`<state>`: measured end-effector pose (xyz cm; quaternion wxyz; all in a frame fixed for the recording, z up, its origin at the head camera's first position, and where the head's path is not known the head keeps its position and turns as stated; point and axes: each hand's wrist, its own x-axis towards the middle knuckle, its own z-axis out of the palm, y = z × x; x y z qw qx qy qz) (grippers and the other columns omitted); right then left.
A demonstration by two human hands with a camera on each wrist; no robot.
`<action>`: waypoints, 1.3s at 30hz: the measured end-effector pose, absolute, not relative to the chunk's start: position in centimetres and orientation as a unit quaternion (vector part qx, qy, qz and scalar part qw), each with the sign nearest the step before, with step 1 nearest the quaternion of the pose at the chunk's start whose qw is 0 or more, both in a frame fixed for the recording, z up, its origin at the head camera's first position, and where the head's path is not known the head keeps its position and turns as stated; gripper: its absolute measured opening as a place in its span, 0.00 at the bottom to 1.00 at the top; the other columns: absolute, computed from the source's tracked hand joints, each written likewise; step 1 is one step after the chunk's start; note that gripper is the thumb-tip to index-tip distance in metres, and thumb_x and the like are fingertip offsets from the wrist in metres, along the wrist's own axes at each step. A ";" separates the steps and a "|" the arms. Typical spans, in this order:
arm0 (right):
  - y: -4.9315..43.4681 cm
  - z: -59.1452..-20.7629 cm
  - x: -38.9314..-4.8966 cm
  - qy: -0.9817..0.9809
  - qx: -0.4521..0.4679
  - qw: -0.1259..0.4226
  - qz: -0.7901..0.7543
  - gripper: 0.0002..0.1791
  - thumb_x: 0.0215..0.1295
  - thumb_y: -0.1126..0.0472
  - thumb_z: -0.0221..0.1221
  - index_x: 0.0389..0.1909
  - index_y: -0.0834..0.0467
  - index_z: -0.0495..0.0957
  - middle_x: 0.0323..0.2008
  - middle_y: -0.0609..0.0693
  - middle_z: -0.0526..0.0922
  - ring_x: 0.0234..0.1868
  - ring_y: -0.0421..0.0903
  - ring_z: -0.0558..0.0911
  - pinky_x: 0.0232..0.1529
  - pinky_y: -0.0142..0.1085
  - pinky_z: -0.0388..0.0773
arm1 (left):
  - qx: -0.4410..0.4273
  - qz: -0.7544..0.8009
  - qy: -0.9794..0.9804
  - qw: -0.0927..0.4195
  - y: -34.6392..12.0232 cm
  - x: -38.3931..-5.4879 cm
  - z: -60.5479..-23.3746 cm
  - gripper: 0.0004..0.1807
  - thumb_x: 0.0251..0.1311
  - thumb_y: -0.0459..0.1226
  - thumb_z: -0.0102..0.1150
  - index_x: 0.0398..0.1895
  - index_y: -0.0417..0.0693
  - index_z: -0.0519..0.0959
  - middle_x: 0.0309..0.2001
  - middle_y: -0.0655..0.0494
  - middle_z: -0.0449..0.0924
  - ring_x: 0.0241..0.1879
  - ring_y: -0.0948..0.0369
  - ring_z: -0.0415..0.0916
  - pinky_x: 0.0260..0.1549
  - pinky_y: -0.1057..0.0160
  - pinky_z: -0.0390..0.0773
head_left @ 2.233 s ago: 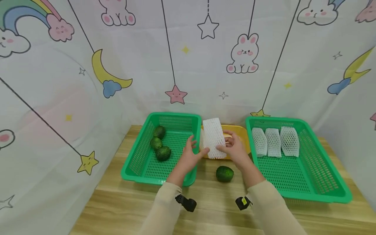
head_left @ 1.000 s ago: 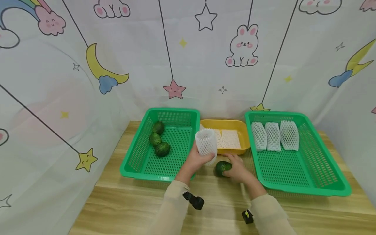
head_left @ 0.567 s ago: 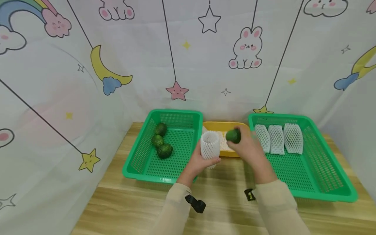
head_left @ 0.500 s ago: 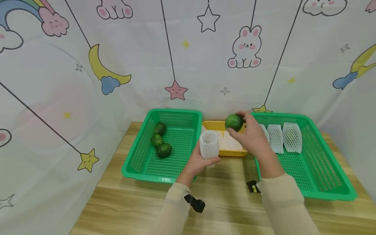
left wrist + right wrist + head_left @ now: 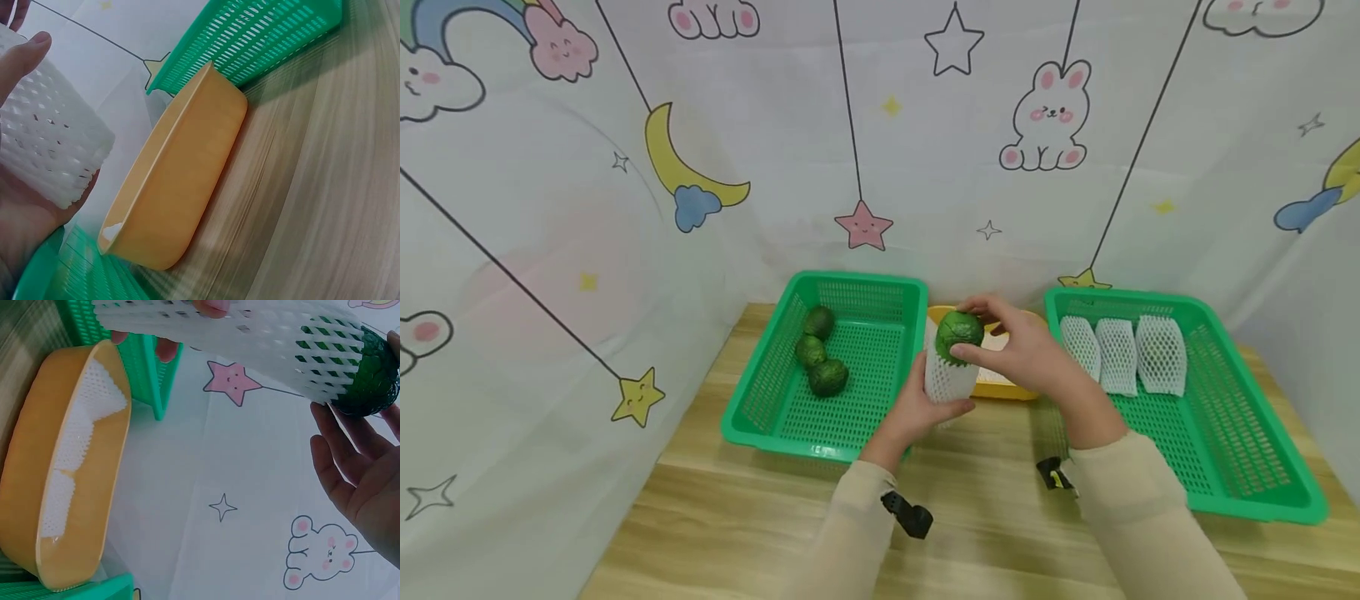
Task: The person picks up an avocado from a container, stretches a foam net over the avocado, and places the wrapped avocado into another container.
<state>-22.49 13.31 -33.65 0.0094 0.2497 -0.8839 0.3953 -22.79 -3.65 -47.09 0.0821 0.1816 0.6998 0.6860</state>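
Note:
My left hand (image 5: 917, 408) grips a white foam net sleeve (image 5: 949, 381) upright over the table, between the two green baskets. A green, bumpy avocado (image 5: 961, 327) sits partly in the sleeve's top opening. My right hand (image 5: 1028, 348) holds the avocado's upper end between thumb and fingers. In the right wrist view, the mesh of the sleeve (image 5: 269, 337) covers part of the avocado (image 5: 378, 378), and its dark end sticks out by the fingers. The left wrist view shows the lower part of the sleeve (image 5: 56, 134) in the left hand (image 5: 25, 215); the avocado is out of sight there.
Several avocados, one being a dark avocado (image 5: 828, 377), lie in the left green basket (image 5: 760, 437). Three filled net sleeves, one a sleeve (image 5: 1161, 354), lie in the right green basket (image 5: 1255, 508). Behind the hands, a yellow bin (image 5: 1018, 392) holds flat sleeves. A patterned curtain hangs behind.
The right hand took the avocado from the table, lifted it, and brought it left into the sleeve's opening. The left hand went from fingers apart to gripping the sleeve, which now stands open.

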 end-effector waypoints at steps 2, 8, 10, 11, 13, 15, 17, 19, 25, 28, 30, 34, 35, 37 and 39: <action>13.2 -34.0 -22.6 -0.887 0.251 0.011 0.389 0.27 0.58 0.51 0.63 0.56 0.56 0.67 0.50 0.52 0.75 0.51 0.52 0.72 0.50 0.49 0.68 | 0.183 0.689 0.697 0.080 -3.7 -22.8 -47.0 0.47 0.50 0.35 0.68 0.68 0.59 0.49 0.56 0.53 0.65 0.51 0.55 0.68 0.48 0.54 0.71; 12.8 -35.3 -22.6 -0.885 0.246 0.001 0.395 0.28 0.59 0.52 0.63 0.56 0.58 0.68 0.52 0.52 0.74 0.53 0.52 0.72 0.51 0.49 0.68 | 0.182 0.693 0.692 0.088 -3.7 -22.7 -47.0 0.45 0.52 0.37 0.67 0.68 0.58 0.48 0.55 0.53 0.65 0.51 0.56 0.69 0.48 0.56 0.72; 12.7 -35.7 -22.5 -0.883 0.244 -0.005 0.401 0.28 0.58 0.52 0.64 0.56 0.58 0.68 0.53 0.53 0.73 0.52 0.52 0.72 0.51 0.49 0.69 | 0.181 0.693 0.693 0.088 -3.7 -22.8 -47.1 0.43 0.53 0.37 0.66 0.67 0.58 0.49 0.55 0.53 0.65 0.51 0.56 0.69 0.48 0.57 0.72; 12.6 -35.8 -22.5 -0.882 0.244 -0.009 0.404 0.29 0.57 0.52 0.65 0.57 0.58 0.68 0.53 0.53 0.73 0.51 0.52 0.72 0.50 0.49 0.70 | 0.180 0.692 0.693 0.088 -3.7 -22.8 -47.1 0.43 0.54 0.37 0.65 0.67 0.57 0.49 0.56 0.53 0.65 0.51 0.56 0.69 0.48 0.57 0.72; 12.6 -36.0 -22.4 -0.881 0.242 -0.018 0.406 0.31 0.54 0.53 0.67 0.57 0.58 0.68 0.54 0.54 0.72 0.49 0.52 0.73 0.48 0.48 0.72 | 0.177 0.689 0.697 0.088 -3.7 -22.8 -47.1 0.42 0.55 0.37 0.65 0.67 0.57 0.49 0.57 0.52 0.64 0.52 0.56 0.69 0.48 0.57 0.72; 12.5 -36.0 -22.4 -0.882 0.241 -0.022 0.405 0.33 0.51 0.53 0.69 0.57 0.58 0.68 0.54 0.54 0.71 0.47 0.53 0.74 0.46 0.47 0.74 | 0.175 0.689 0.698 0.087 -3.7 -22.9 -47.2 0.42 0.55 0.37 0.64 0.68 0.56 0.49 0.57 0.51 0.64 0.53 0.56 0.69 0.49 0.57 0.72; 12.5 -36.1 -22.4 -0.880 0.235 -0.024 0.412 0.34 0.50 0.54 0.70 0.58 0.58 0.68 0.53 0.55 0.71 0.46 0.53 0.75 0.44 0.45 0.75 | 0.173 0.690 0.697 0.087 -3.7 -22.9 -47.2 0.42 0.55 0.38 0.64 0.67 0.56 0.49 0.58 0.51 0.64 0.53 0.56 0.69 0.48 0.57 0.72; 12.5 -36.0 -22.5 -0.875 0.223 -0.021 0.428 0.33 0.52 0.54 0.69 0.58 0.59 0.67 0.53 0.55 0.72 0.45 0.53 0.75 0.43 0.44 0.76 | 0.172 0.692 0.696 0.086 -3.7 -22.9 -47.2 0.44 0.53 0.38 0.66 0.68 0.58 0.48 0.58 0.52 0.64 0.53 0.56 0.69 0.49 0.57 0.72; 12.3 -35.9 -22.8 -0.849 0.196 -0.007 0.491 0.29 0.59 0.54 0.63 0.59 0.56 0.66 0.58 0.53 0.67 0.48 0.54 0.75 0.43 0.46 0.76 | 0.190 0.694 0.691 0.078 -3.7 -22.8 -47.0 0.48 0.49 0.36 0.69 0.68 0.63 0.48 0.57 0.55 0.65 0.52 0.56 0.68 0.49 0.55 0.71; 12.3 -36.0 -22.8 -0.852 0.206 0.012 0.481 0.26 0.59 0.54 0.63 0.56 0.57 0.68 0.56 0.54 0.67 0.51 0.54 0.73 0.47 0.48 0.74 | 0.197 0.693 0.689 0.077 -3.8 -22.9 -47.1 0.46 0.51 0.34 0.67 0.68 0.60 0.49 0.57 0.53 0.65 0.52 0.55 0.68 0.49 0.56 0.72; 12.3 -36.2 -22.8 -0.860 0.210 0.027 0.464 0.24 0.59 0.54 0.63 0.54 0.58 0.70 0.54 0.55 0.67 0.52 0.52 0.71 0.48 0.49 0.72 | 0.193 0.691 0.692 0.082 -3.8 -22.9 -47.0 0.45 0.51 0.33 0.66 0.68 0.58 0.49 0.57 0.52 0.65 0.52 0.56 0.68 0.48 0.57 0.72; 12.4 -36.6 -22.8 -0.880 0.199 0.039 0.430 0.24 0.60 0.49 0.62 0.51 0.58 0.71 0.55 0.54 0.67 0.54 0.52 0.68 0.49 0.51 0.69 | 0.171 0.686 0.700 0.098 -3.9 -22.9 -46.8 0.46 0.52 0.32 0.66 0.69 0.55 0.48 0.58 0.52 0.63 0.53 0.55 0.67 0.49 0.57 0.71; 12.4 -36.7 -22.8 -0.885 0.195 0.041 0.420 0.24 0.60 0.47 0.61 0.51 0.58 0.71 0.56 0.55 0.66 0.54 0.53 0.67 0.50 0.52 0.69 | 0.168 0.685 0.702 0.100 -3.9 -22.9 -46.7 0.47 0.51 0.32 0.66 0.70 0.54 0.47 0.58 0.51 0.63 0.53 0.55 0.67 0.49 0.56 0.71; 12.4 -36.7 -22.7 -0.896 0.184 0.042 0.403 0.26 0.60 0.44 0.59 0.50 0.58 0.72 0.58 0.55 0.65 0.56 0.54 0.66 0.52 0.54 0.67 | 0.162 0.682 0.705 0.104 -4.0 -22.7 -46.1 0.47 0.52 0.32 0.65 0.70 0.52 0.47 0.59 0.50 0.63 0.54 0.54 0.67 0.49 0.56 0.71; 12.3 -36.6 -22.6 -0.907 0.171 0.040 0.382 0.28 0.59 0.40 0.58 0.51 0.57 0.72 0.58 0.55 0.65 0.57 0.55 0.66 0.54 0.54 0.65 | 0.159 0.680 0.707 0.106 -4.1 -22.3 -45.4 0.47 0.52 0.32 0.65 0.70 0.50 0.47 0.58 0.49 0.63 0.53 0.54 0.67 0.49 0.56 0.71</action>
